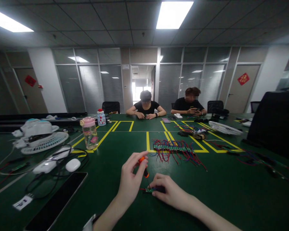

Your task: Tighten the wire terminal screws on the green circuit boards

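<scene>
An orange and black screwdriver is gripped in my left hand, its thin shaft slanting down to a small green circuit board. The tip meets the board or stops just over it; I cannot tell which. My right hand pinches the right part of that board against the green table, fingers curled round it and hiding some of it. A short red wire leaves the board's left end. Beyond my hands lies a row of similar circuit boards with red and blue wires.
To the left lie a black phone, a white rounded case, cables and a white fan. A pink-lidded bottle stands behind them. A dark monitor is at right. Two people sit across the table.
</scene>
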Action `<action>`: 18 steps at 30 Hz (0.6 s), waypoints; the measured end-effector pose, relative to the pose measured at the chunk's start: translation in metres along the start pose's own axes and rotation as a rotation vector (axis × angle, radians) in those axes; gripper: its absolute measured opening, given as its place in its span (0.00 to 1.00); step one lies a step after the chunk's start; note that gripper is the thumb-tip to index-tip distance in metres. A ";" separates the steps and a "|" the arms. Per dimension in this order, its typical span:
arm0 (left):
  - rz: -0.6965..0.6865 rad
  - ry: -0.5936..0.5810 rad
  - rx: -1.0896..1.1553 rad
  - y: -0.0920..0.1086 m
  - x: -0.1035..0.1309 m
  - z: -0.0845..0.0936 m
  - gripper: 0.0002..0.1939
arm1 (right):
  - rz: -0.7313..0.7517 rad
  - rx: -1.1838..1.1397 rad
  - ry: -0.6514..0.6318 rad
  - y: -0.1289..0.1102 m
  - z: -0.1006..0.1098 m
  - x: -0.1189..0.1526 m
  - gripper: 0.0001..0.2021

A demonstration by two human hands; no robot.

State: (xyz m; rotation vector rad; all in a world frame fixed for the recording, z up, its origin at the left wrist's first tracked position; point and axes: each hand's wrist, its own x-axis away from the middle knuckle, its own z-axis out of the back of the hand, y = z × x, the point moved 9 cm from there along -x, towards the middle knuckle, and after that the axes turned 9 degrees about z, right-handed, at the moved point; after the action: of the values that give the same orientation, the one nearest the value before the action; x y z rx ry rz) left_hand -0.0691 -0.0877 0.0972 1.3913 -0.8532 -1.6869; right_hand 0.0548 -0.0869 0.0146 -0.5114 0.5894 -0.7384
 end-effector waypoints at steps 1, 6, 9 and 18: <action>-0.021 0.026 -0.044 0.002 0.000 0.002 0.12 | -0.007 -0.003 0.002 0.000 0.000 0.000 0.11; -0.005 0.007 -0.004 0.002 0.001 0.001 0.17 | 0.000 -0.021 0.006 -0.002 0.002 -0.001 0.12; 0.004 -0.029 0.055 -0.001 0.001 -0.003 0.17 | 0.003 0.005 0.000 -0.002 0.001 -0.002 0.11; -0.014 -0.002 0.023 0.002 0.001 -0.001 0.17 | 0.070 -0.013 0.011 0.003 -0.001 0.000 0.11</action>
State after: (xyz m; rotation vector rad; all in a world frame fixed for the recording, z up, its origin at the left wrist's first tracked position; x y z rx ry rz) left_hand -0.0683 -0.0900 0.0983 1.4144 -0.8681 -1.6945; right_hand 0.0555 -0.0854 0.0120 -0.4971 0.6198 -0.6719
